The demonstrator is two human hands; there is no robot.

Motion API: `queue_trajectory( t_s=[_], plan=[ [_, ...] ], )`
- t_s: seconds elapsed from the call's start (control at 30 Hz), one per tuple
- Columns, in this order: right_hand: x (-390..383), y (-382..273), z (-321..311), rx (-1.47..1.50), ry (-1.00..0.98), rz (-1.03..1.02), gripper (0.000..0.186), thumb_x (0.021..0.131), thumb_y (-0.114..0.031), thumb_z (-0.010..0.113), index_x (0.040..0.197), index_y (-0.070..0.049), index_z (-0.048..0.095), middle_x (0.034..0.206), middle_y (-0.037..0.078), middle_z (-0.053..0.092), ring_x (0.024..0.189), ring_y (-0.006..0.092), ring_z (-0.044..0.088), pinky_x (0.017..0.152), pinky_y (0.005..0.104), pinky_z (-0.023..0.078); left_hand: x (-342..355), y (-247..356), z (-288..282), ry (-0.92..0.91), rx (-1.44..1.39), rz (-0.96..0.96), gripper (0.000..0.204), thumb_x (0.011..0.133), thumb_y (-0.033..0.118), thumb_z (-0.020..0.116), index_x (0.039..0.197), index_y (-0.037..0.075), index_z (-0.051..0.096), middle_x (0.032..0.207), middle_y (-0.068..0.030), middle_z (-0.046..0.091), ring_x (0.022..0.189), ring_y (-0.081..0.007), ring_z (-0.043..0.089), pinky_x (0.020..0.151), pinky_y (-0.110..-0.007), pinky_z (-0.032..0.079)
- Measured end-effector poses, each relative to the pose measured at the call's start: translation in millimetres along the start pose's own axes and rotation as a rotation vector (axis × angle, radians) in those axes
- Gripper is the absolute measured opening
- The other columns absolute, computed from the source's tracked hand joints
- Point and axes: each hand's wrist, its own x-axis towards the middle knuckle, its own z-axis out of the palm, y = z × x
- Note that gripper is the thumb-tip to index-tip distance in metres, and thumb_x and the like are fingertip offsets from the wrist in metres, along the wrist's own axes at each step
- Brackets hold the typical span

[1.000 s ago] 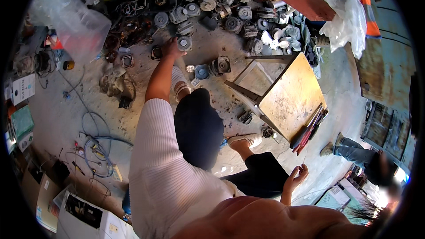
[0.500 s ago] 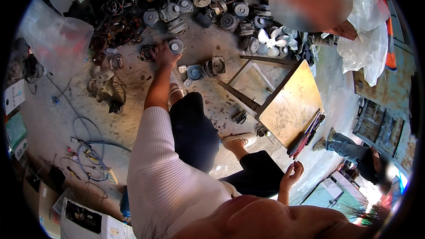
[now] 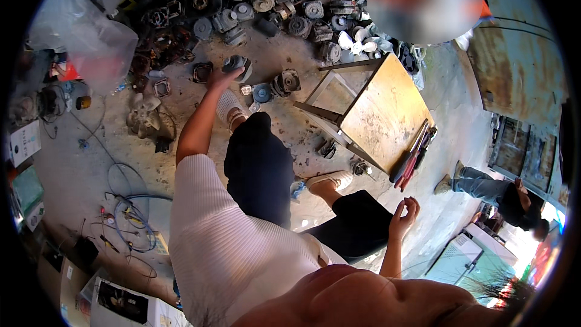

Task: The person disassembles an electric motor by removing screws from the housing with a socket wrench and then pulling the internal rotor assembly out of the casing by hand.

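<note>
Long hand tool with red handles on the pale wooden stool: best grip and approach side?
Probably by its red handles, coming from the side of the person's right hand: the handle ends point that way and appear to overhang the edge of the pale wooden stool. A dark-handled tool lies close alongside, so keep the grip narrow.

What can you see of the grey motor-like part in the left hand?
The grey motor-like part is stubby and rounded, with dull, metal-looking surfaces in darker and paler grey. The left hand holds it from the picture's lower left, beyond the left shoe. Its exact tilt, and whether it touches the floor, are hard to tell.
</note>
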Motion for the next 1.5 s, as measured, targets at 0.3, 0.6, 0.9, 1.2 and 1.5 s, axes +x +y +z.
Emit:
queue_trajectory(
  t_s=[0.3,0.6,0.9,1.2,1.5],
  plan=[
    [-15,-6,-14,0.088,0.158,-0.104,0.013,0.088,-0.003,0.062,0.100,0.000,0.060,0.107,0.017,0.059,0.105,0.0322,0.058,0.089,0.0403,0.047,-160,127,-62,-0.690,-1.051,0.048,0.096,0.072,0.073,0.065,0.141,0.010,0.043,0.140,-0.0129,0.047,0.131,-0.0268,0.040,0.113,-0.057,0.016],
    [-50,-5,-25,0.191,0.332,-0.051,0.011,0.083,-0.005,0.064,0.094,-0.003,0.064,0.105,0.015,0.062,0.097,0.0352,0.061,0.084,0.0416,0.048,-257,235,-36,-1.084,-0.934,0.202,0.090,0.076,0.066,0.069,0.142,0.012,0.042,0.139,-0.0114,0.048,0.129,-0.0285,0.042,0.113,-0.061,0.013],
    [-59,-5,-27,0.211,0.411,-0.022,0.012,0.081,-0.007,0.066,0.092,-0.005,0.064,0.103,0.012,0.062,0.095,0.0331,0.061,0.081,0.0418,0.048,-322,298,54,-0.230,0.098,0.893,0.077,0.065,0.061,0.075,0.111,0.001,0.065,0.117,-0.0177,0.064,0.112,-0.0296,0.058,0.097,-0.035,0.042],
    [-57,-11,-24,0.208,0.342,0.013,0.017,0.083,-0.010,0.065,0.099,-0.006,0.064,0.105,0.012,0.062,0.092,0.0300,0.063,0.080,0.0396,0.050,-333,301,111,0.170,0.638,1.222,0.083,0.058,0.062,0.076,0.118,0.008,0.060,0.121,-0.0132,0.060,0.124,-0.0296,0.047,0.113,-0.062,0.010],
    [64,-11,13,0.656,0.329,0.305,0.029,0.089,-0.022,0.064,0.111,-0.003,0.063,0.100,0.014,0.070,0.085,0.0248,0.070,0.076,0.0358,0.054,-326,294,121,0.180,0.686,1.163,0.091,0.059,0.057,0.079,0.130,0.008,0.050,0.124,-0.0129,0.056,0.129,-0.0296,0.042,0.112,-0.066,0.005]
  ],
)
